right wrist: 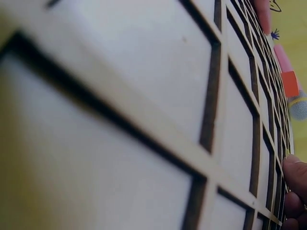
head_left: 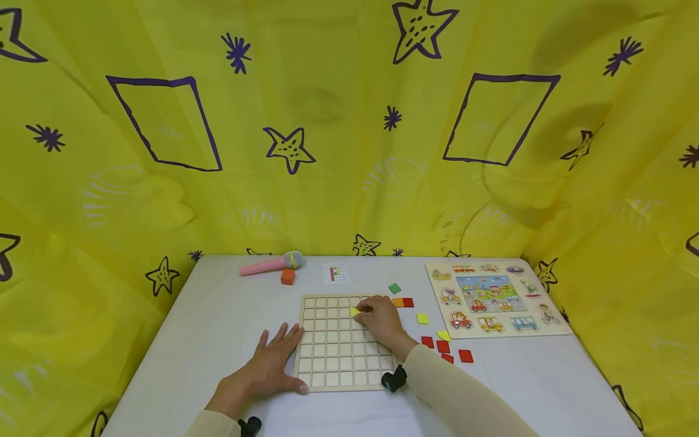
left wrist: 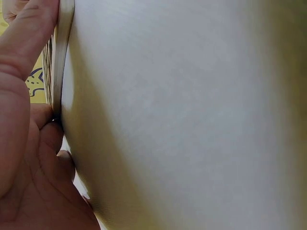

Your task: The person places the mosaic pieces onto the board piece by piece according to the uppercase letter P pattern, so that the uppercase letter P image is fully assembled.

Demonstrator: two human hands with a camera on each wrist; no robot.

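Observation:
A wooden grid board (head_left: 327, 349) lies flat on the white table. My left hand (head_left: 273, 361) has its fingers spread, with fingertips and thumb against the board's left edge; the left wrist view shows the thumb (left wrist: 29, 38) beside the wooden rim. At the upper part of the grid, my right hand (head_left: 382, 321) pinches a small yellow square tile (head_left: 354, 312) between thumb and fingertips, over a cell. In the right wrist view that hand's fingers (right wrist: 296, 177) show at the right edge, beyond the cells. Whether the tile touches the cell floor is hidden.
Behind the board lie a pink toy microphone (head_left: 267, 265), an orange cube (head_left: 287, 277) and a pattern card (head_left: 335, 274). Green (head_left: 395, 288), orange (head_left: 398, 302), yellow (head_left: 423, 318) and several red tiles (head_left: 466, 355) lie to the right, near a vehicle picture puzzle (head_left: 448, 312).

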